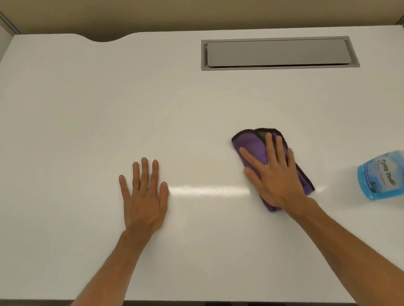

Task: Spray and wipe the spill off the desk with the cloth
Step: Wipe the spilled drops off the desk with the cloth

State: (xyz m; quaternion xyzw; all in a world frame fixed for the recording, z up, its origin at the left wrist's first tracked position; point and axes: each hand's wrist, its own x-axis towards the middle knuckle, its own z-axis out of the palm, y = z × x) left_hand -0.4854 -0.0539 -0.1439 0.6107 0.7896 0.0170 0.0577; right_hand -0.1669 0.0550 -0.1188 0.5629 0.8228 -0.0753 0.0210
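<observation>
A broad white laminate desk (82, 105) fills most of the frame, running from the top left corner to the lower right. I see no clear spill on it, only a bright streak of glare between my two hands, so I cannot tell how much is left to wipe. In the upper right of the desk sits a long grey rectangular cable hatch (277, 53), shut flat.

At the right edge of the frame stands a clear plastic spray bottle of blue cleaner (384, 175), blurred, apart from both hands.

Right of centre lies the folded purple microfibre cloth with black trim (252, 144). My right hand (276, 175) lies flat on top of it, fingers spread, pressing it to the desk rather than gripping it.

My left hand (144, 199), left of centre, rests palm down on bare desk, fingers open, holding nothing.

To wipe well, I judge I should keep the palm weight even, sweep in overlapping strokes toward the glare streak, and let the left hand brace me.
</observation>
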